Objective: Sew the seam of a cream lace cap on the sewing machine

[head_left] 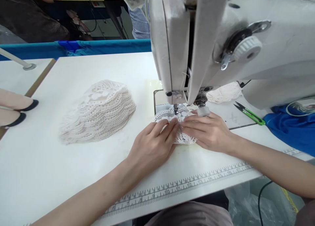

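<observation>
A white lace piece [185, 138] lies under the presser foot [175, 109] of a sewing machine [172, 49]. My left hand [155, 139] presses on the lace from the left, its fingers bent together near the needle. From the other side, my right hand [212, 130] has its fingertips closed on the lace's right edge. The two hands' fingertips almost meet just in front of the foot. Part of the lace is hidden beneath the fingers. A fanned stack of lace pieces [105, 111] rests on the table to the left.
Green thread snips [249, 113] lie right of the machine, beside blue cloth [287, 129]. More lace [225, 92] sits behind the right hand. A printed ruler [167, 192] follows the table's front edge. Another person's striped garment [140, 22] shows beyond the blue-edged table.
</observation>
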A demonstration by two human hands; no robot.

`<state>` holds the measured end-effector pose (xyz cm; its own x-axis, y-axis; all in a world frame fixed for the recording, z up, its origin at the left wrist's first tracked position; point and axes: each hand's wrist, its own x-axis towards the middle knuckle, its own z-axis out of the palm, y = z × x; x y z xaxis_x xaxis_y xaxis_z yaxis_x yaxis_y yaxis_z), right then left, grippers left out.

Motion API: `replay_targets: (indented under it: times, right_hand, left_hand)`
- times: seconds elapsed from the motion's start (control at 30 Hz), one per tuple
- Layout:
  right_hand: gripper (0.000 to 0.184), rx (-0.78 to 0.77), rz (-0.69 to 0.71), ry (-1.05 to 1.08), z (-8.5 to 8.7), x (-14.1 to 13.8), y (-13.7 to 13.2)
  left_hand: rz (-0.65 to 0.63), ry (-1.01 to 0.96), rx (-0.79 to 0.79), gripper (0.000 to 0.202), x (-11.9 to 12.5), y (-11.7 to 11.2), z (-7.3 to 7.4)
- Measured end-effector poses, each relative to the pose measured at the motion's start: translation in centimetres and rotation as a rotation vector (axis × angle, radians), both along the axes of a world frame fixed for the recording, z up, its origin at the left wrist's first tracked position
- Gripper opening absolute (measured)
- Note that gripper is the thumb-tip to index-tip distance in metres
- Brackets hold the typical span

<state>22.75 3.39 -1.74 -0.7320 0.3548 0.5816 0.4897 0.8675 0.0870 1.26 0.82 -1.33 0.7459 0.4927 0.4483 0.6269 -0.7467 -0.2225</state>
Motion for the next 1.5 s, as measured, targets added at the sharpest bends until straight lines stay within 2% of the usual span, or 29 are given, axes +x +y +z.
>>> replay_targets:
  times: [0.3, 0.8, 1.3, 1.5]
  right_hand:
    - [0.022, 0.014, 0.033, 0.006, -0.1, -0.1, -0.1]
    - [0.032, 0.012, 0.015, 0.004, -0.3, -0.2, 0.5]
    - [0.028, 0.014, -0.025, -0.034, -0.4, -0.3, 0.9]
    - [0.025, 0.039, -0.018, -0.056, -0.5, -0.2, 0.5]
  left_hand:
    - [0.0, 0.05, 0.048, 0.028, -0.2, -0.4, -0.1]
    - [0.001, 0.006, 0.019, 0.029, -0.5, 1.0, -0.3]
    - [0.04, -0.004, -0.008, 0.03, -0.6, 1.7, -0.6]
    - [-0.051, -0.006, 0.027, 0.026, -0.5, 0.9, -0.2]
